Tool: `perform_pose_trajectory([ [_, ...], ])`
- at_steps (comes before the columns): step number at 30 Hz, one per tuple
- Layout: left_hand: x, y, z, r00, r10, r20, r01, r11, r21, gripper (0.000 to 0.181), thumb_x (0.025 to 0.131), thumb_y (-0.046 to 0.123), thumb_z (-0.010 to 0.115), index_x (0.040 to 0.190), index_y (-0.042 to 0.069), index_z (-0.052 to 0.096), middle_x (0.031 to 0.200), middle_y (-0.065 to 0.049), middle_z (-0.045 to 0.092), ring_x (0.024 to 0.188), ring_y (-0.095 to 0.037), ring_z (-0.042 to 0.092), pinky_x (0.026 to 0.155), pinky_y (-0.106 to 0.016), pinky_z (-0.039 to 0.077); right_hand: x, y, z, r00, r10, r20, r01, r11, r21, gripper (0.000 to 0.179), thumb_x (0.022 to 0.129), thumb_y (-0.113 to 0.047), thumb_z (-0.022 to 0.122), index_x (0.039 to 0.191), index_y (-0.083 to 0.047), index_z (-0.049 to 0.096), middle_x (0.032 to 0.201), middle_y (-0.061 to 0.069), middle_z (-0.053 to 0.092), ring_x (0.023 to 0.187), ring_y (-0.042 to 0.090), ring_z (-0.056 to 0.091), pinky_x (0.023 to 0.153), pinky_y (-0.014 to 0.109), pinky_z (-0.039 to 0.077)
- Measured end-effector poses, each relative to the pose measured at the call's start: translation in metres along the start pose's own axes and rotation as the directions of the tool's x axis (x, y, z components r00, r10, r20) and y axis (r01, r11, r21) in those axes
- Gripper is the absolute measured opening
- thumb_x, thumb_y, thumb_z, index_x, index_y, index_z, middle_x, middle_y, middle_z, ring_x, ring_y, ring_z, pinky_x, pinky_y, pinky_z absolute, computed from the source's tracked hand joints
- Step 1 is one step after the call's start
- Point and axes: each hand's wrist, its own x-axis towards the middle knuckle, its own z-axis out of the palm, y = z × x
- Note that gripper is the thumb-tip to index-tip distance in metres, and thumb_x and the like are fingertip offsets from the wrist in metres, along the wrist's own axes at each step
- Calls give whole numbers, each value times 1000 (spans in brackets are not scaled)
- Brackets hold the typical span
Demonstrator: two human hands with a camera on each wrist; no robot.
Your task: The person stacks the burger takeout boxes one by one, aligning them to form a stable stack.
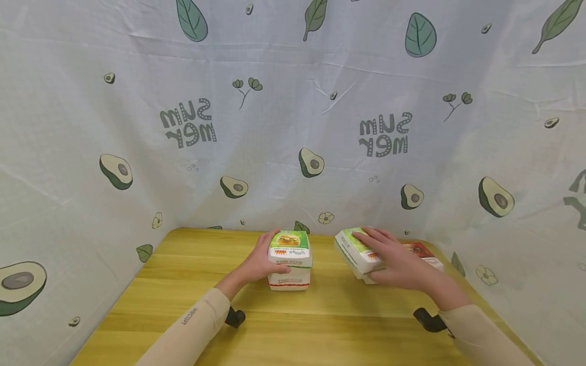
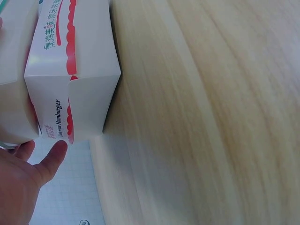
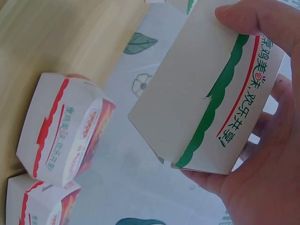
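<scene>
Green-topped white cardboard boxes (image 1: pixel 293 250) (image 1: pixel 351 249) are gripped by both hands (image 1: pixel 260 262) (image 1: pixel 396 260), atop and right of the red-trimmed white cardboard box (image 1: pixel 290 282); they could be dented by overtight squeezing.

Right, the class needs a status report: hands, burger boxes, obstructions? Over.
Left hand on stacked green-trimmed box. Right hand holds second green-trimmed box, tilted. Two red-trimmed boxes near it; no obstruction visible.

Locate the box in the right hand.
In the head view, the green-topped box gripped by the right hand is right of centre, left of the red-topped box.
</scene>
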Motion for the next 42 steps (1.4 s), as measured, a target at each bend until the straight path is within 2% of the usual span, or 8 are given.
perform_pose_trajectory([
  [9,0,-1,-1,1000,-7,3,7,1000,15,114,70,37,91,160,27,21,157,-13,24,126,-30,45,108,-57,37,16,-7,3,999,-39,-13,39,999,-1,94,74,-17,76,157,-27,35,164,10,29,147,35,24,102,62,42],
  [18,0,0,-1,1000,-17,2,17,1000,8,114,70,37,91,159,29,21,157,-13,24,124,-29,46,107,-57,38,32,-15,7,998,-60,-21,60,998,14,94,75,-20,79,157,-28,35,164,8,28,147,36,25,101,65,42],
  [28,1,-1,0,1000,-18,2,18,1000,12,113,70,37,91,159,29,21,155,-13,25,124,-29,46,107,-57,39,45,-18,10,998,-63,5,63,998,26,93,79,-24,76,159,-30,29,166,7,26,150,35,21,103,66,40],
  [35,1,-1,0,1000,-16,2,16,1000,16,114,69,36,92,159,27,23,154,-13,26,123,-29,46,107,-54,39,52,-25,10,997,-80,7,80,996,40,94,78,-26,77,159,-31,30,166,6,24,150,35,22,104,66,40],
  [42,1,-1,1,1000,-21,5,21,1000,17,113,70,36,92,159,27,23,153,-13,27,123,-29,46,107,-53,39,63,-32,10,995,-99,22,98,995,35,92,79,-26,76,159,-29,30,166,10,25,149,38,23,104,66,40],
])
